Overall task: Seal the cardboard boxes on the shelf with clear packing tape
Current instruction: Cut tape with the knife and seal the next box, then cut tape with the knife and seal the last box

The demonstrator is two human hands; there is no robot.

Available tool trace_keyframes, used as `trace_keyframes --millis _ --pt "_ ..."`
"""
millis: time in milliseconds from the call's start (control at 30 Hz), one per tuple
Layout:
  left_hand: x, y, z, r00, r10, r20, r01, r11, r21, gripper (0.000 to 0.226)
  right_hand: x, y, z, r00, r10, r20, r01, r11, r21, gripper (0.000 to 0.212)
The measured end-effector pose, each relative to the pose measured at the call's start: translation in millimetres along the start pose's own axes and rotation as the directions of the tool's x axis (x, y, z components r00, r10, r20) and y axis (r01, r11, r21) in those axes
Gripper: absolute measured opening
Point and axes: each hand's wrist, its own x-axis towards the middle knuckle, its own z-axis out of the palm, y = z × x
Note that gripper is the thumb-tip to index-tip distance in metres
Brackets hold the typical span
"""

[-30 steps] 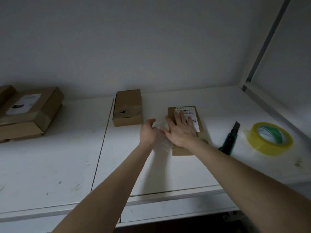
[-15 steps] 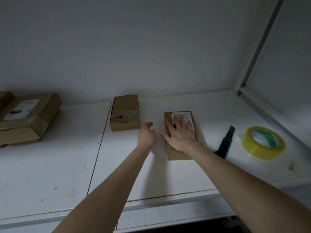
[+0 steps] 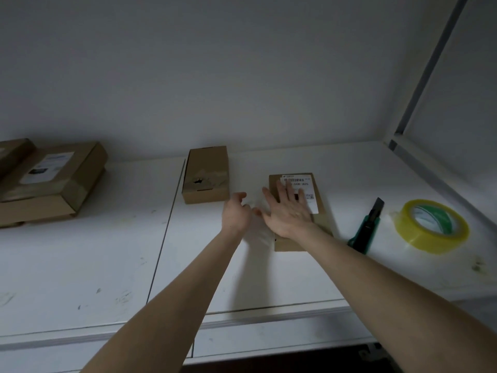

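while right hand (image 3: 289, 214) lies flat on box (image 3: 289, 244), left hand (image 3: 236, 214) curls beside its edge, hold unclear.

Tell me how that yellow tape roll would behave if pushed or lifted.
The tape roll lies flat on the shelf, so a push would probably slide it, not roll it. Its open ring suggests it is light and stiff; tipped onto edge, it could roll.

White shelf (image 3: 80, 265) with boxes (image 3: 205, 175), knife (image 3: 367, 227), tape roll (image 3: 430, 241).
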Motion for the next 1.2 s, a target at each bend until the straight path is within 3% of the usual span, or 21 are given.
trace_keyframes --millis 133,233,300,367,467,567,667,733,800,900,967,1033,1200 --pt "-3 0 1 1.000 0.005 0.018 -0.005 1.000 -0.002 0.046 0 1 2 1.000 0.010 -0.007 -0.010 1.000 0.007 0.072" --pt "-8 7 -1 0.999 0.027 0.047 -0.026 1.000 -0.015 0.047 -3 6 -9 0.998 0.021 -0.065 -0.006 0.974 0.228 0.066" --pt "-7 9 -4 0.997 0.034 0.066 -0.033 0.999 -0.015 0.049 -6 19 -20 0.968 0.164 -0.192 -0.064 0.894 0.443 0.062" --pt "-5 9 -6 0.996 0.022 0.089 -0.019 0.999 -0.035 0.050 -13 37 -32 0.893 0.371 -0.254 -0.169 0.801 0.575 0.063" --pt "-5 10 -1 0.988 -0.025 0.150 0.036 0.997 -0.071 0.053 -29 60 -38 0.821 0.553 -0.144 -0.385 0.722 0.576 0.065" --pt "-9 11 9 0.969 -0.082 0.234 0.088 0.996 -0.014 0.052 -38 70 -29 0.801 0.599 -0.002 -0.510 0.684 0.522 0.064" --pt "-16 11 17 0.943 -0.112 0.313 0.131 0.991 -0.041 0.019 -50 64 -18 0.818 0.568 0.090 -0.537 0.700 0.471 0.059" --pt "-22 11 20 0.918 -0.108 0.383 0.170 0.976 -0.133 0.015 -57 56 -15 0.826 0.557 0.083 -0.528 0.715 0.457 0.051" --pt "-29 14 17 0.917 -0.081 0.391 0.188 0.952 -0.244 0.017 -62 50 -14 0.840 0.537 0.076 -0.479 0.668 0.570 0.041" --pt "-37 22 5 0.942 -0.021 0.336 0.167 0.896 -0.412 0.026 -66 41 -19 0.863 0.497 0.087 -0.307 0.379 0.873 0.029" --pt "-44 25 -4 0.955 0.014 0.296 0.129 0.880 -0.458 0.045 -69 28 -27 0.864 0.501 0.056 -0.218 0.272 0.937 0.028" --pt "-52 28 -16 0.972 0.053 0.230 0.062 0.884 -0.464 0.051 -72 10 -33 0.860 0.510 -0.005 -0.130 0.228 0.965 0.031" --pt "-62 28 -61 0.994 0.107 -0.001 -0.096 0.895 -0.436 0.033 -67 -35 -54 0.896 0.433 -0.096 -0.002 0.220 0.976 0.037"
